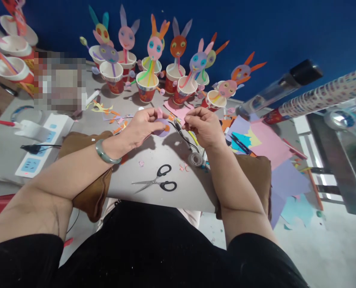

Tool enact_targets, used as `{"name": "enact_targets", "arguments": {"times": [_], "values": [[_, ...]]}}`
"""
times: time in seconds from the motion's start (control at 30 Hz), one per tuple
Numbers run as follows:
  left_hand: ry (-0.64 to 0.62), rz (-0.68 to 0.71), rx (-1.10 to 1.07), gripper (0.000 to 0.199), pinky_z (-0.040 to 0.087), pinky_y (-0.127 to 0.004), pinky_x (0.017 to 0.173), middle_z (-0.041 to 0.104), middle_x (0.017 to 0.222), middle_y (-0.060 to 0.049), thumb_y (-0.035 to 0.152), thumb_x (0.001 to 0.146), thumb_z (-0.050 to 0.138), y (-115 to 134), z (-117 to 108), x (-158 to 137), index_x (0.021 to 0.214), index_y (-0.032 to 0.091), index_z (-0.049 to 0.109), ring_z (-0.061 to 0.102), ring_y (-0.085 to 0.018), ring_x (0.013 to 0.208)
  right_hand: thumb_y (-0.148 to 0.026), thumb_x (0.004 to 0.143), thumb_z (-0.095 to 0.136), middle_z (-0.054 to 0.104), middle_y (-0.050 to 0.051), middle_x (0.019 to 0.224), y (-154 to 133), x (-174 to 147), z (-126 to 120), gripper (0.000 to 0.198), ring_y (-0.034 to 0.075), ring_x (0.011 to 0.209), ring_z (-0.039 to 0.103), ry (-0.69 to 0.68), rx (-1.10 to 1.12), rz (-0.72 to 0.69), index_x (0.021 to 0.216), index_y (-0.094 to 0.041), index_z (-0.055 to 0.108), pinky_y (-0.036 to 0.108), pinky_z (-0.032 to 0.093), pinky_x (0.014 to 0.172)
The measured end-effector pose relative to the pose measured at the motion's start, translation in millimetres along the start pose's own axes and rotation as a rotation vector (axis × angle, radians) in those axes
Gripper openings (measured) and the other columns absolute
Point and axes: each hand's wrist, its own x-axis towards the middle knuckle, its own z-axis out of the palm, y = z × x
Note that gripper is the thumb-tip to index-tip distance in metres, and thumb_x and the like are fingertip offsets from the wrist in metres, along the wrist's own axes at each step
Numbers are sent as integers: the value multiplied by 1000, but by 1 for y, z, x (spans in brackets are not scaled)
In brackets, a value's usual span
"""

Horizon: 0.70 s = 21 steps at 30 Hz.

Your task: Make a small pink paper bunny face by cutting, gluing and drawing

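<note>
My left hand [140, 129] is closed on a purple paper rabbit face [160, 132] that carries an orange spot and a pink strip at its top. To its right, my right hand [206, 127] has thumb and forefinger pinched together; whatever lies between them is too small to make out. Black-handled scissors [157, 182] lie partly spread on the table in front of me. A small roll of clear tape [195, 159] rests beneath my right wrist, beside a black cable [182, 137].
Paper cups [147, 91] bearing paper rabbit heads line the blue wall. Stacked cups [324, 94] lean at right, near coloured paper sheets [270, 144] and a dark pen [240, 144]. At left is a power strip [44, 146]. Brown cushions [86, 184] flank the table's front edge.
</note>
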Motion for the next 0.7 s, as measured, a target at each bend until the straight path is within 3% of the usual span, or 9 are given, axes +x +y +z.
{"name": "enact_targets", "arguments": {"times": [0.17, 0.43, 0.57, 0.7], "values": [[-14, -8, -5, 30, 50, -18, 53, 72, 83, 3, 2, 62, 76, -2, -2, 1, 69, 18, 52, 63, -4, 56, -27, 62, 87, 68, -5, 62, 1, 1, -3, 28, 10, 54, 64, 1, -26, -42, 78, -22, 64, 23, 52, 55], [-54, 24, 63, 23, 50, -19, 59, 69, 71, 1, 5, 71, 78, -6, -4, 2, 70, 17, 58, 63, -6, 61, -32, 69, 86, 72, -3, 73, 0, -5, 5, 24, 12, 65, 68, 34, -124, -192, 80, -23, 66, 29, 61, 68], [-117, 111, 18, 21, 48, -19, 59, 67, 70, 4, 6, 72, 77, -14, -6, 3, 73, 16, 59, 60, -5, 60, -35, 74, 84, 71, -3, 73, -1, -13, 11, 24, 12, 65, 67, 22, -178, -182, 78, -24, 63, 31, 61, 69], [-111, 94, 45, 24, 51, -20, 64, 67, 75, 4, 7, 69, 80, -16, -6, 2, 76, 17, 59, 64, -7, 68, -36, 79, 82, 70, -1, 73, 0, -17, 15, 23, 14, 68, 68, 22, -211, -141, 78, -24, 62, 31, 60, 69]]}}
